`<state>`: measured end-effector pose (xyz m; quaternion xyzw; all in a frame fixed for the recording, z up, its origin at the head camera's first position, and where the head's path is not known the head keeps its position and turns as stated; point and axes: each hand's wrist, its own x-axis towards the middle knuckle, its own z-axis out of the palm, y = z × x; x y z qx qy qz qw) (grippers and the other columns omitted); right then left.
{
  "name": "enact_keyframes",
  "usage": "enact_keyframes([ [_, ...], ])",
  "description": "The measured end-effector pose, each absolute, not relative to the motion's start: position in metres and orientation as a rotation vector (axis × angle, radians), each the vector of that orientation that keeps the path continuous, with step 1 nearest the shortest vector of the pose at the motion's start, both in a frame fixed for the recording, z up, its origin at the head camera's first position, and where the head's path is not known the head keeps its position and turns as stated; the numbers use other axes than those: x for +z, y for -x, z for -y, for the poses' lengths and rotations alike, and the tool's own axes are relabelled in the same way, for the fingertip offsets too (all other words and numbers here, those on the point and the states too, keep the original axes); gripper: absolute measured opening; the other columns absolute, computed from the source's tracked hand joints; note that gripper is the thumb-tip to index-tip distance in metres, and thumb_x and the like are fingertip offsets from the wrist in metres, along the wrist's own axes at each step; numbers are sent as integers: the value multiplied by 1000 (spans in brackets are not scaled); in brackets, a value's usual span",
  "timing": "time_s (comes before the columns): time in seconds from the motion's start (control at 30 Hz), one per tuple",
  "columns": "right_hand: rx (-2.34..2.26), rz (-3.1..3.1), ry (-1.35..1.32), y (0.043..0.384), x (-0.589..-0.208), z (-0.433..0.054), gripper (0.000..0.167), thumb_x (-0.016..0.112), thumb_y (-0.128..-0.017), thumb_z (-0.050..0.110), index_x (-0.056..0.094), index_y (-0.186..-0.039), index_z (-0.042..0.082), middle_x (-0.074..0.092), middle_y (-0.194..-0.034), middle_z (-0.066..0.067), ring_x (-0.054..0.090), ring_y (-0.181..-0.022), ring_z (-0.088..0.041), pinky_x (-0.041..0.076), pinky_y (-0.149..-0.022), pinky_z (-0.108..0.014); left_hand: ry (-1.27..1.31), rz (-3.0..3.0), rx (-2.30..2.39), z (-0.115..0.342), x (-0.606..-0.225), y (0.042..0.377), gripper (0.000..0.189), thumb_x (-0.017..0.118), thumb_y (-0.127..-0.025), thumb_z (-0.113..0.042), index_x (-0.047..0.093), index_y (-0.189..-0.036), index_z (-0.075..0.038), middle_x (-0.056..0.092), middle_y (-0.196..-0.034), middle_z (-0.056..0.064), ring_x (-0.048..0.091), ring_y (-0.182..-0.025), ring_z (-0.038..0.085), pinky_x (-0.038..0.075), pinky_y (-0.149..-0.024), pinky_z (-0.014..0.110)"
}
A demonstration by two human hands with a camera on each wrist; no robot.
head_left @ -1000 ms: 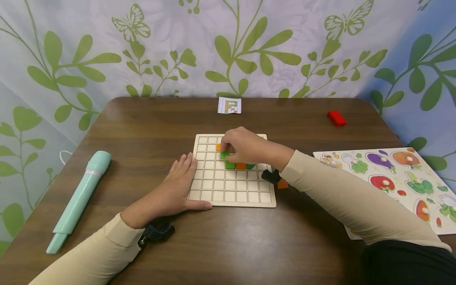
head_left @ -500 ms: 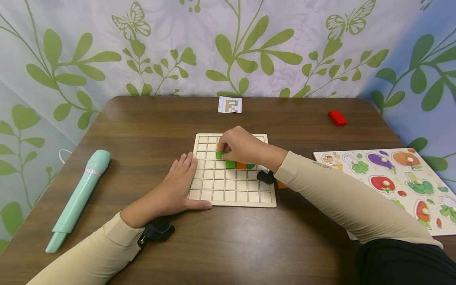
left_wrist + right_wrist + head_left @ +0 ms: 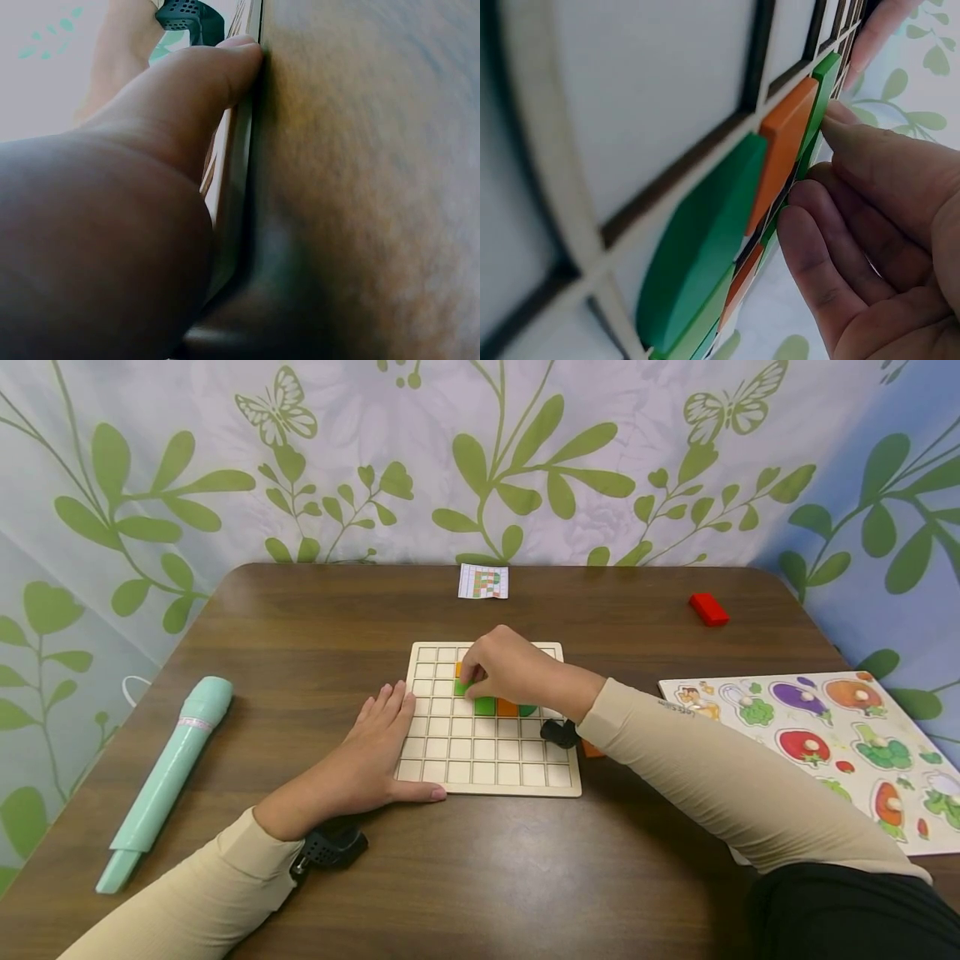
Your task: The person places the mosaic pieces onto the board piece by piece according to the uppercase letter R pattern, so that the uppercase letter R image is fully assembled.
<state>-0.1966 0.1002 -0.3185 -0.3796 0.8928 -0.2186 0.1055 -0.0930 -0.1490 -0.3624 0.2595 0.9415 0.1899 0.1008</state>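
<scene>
A wooden grid board lies on the table. My left hand lies flat at its left side, fingers along that edge and thumb at the front left corner; the left wrist view shows the thumb against the rim. Over the board's upper middle, my right hand pinches a green square tile between thumb and curled fingers, low in the grid. Beside it sit another green tile, an orange tile and a dark green rounded tile. The hand covers part of the pattern.
A small pattern card lies at the table's back. A red block is back right, and a vegetable puzzle board lies partly under the right sleeve. A mint-green microphone-shaped object is at left. Loose orange tile by the board's right edge.
My right hand has shifted slightly left with the green tile, which now sits just below the orange tile at the board's upper left. The left hand stays still.
</scene>
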Motion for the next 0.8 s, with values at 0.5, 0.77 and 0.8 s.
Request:
enact_keyframes([
  [0.5, -748, -2684, 1133, 196, -305, -146, 9, 85, -92, 16, 82, -97, 9, 74, -91, 5, 67, -82, -11, 57, -79, -31, -751, -2762, 547, 148, -363, 93, 137, 75, -80, -78, 10, -164, 10, -2, -171, 28, -4, -157, 42, 3, -124, 56],
  [0.77, -700, -2755, 1035, 190, -304, -190, 10, 85, -92, 17, 81, -97, 10, 73, -92, 5, 67, -82, -13, 58, -78, -33, -758, -2768, 552, 148, -362, 92, 137, 75, -81, -77, 11, -163, 12, -1, -170, 30, -4, -157, 43, 3, -124, 57],
  [0.8, -691, -2758, 1023, 189, -305, -194, 10, 85, -93, 17, 81, -97, 10, 73, -92, 5, 67, -82, -13, 58, -78, -34, -757, -2767, 555, 148, -362, 92, 137, 76, -81, -76, 11, -163, 12, -1, -170, 30, -4, -157, 43, 3, -124, 57],
])
